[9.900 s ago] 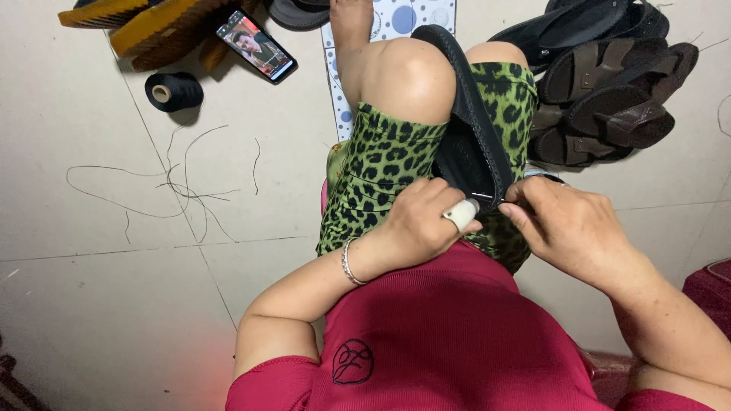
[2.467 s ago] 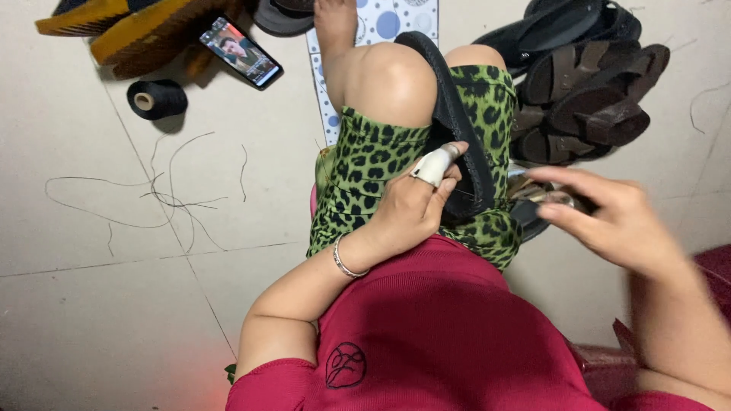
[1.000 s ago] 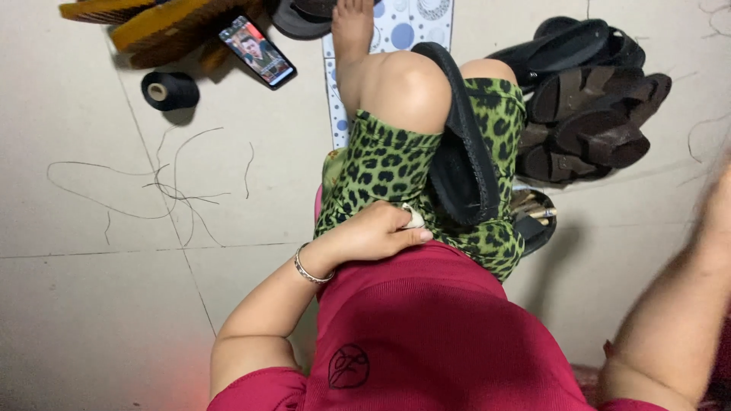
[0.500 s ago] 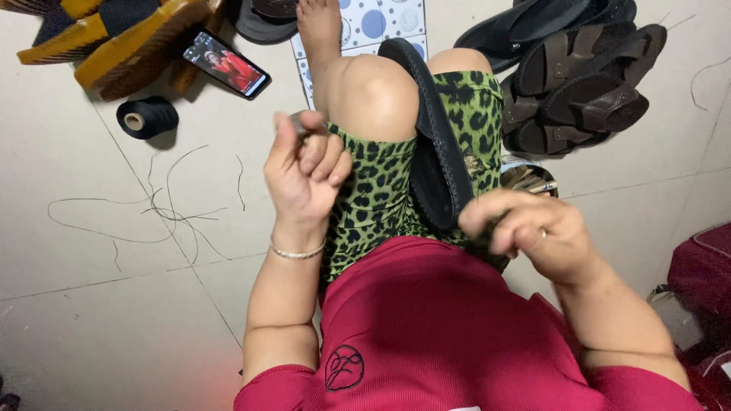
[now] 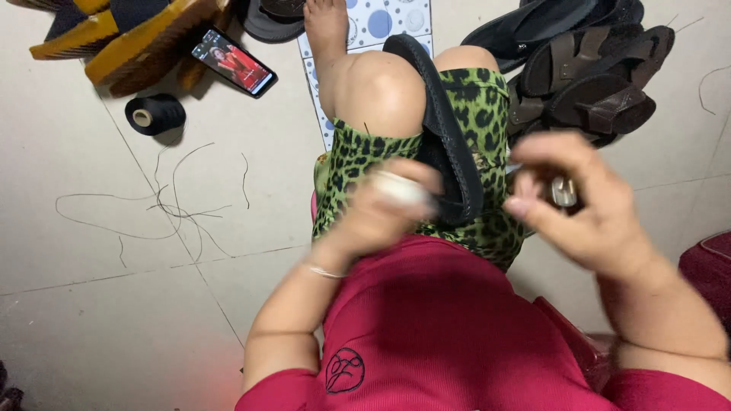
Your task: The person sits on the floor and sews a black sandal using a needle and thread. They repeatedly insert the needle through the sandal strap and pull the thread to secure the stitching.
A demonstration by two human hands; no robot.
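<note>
Head view, person seated on a tiled floor (image 5: 91, 304), one knee raised. A black sandal sole (image 5: 445, 144) lies on edge along the lap, over the green leopard-print shorts (image 5: 487, 137), running from the knee at 12 o'clock down toward the waist.

Left hand (image 5: 381, 213): blurred, fingers curled in, a white wrap on one finger (image 5: 400, 188). It sits at the sole's lower end, on its 9 o'clock side, touching or just beside it; cannot tell which, nor whether the hand grips anything.

Right hand (image 5: 586, 213): at 3 o'clock of the sole, apart from it, fingers bent around a small metallic object (image 5: 563, 190); kind not resolvable.

Surroundings: pile of dark sandals (image 5: 594, 84) at 1 o'clock; black thread spool (image 5: 154, 114) and a smartphone (image 5: 234, 62) with lit screen at 10 o'clock; loose black threads (image 5: 175, 205) on the floor at 9 o'clock; yellow-edged soles (image 5: 129, 38) at 11 o'clock.
</note>
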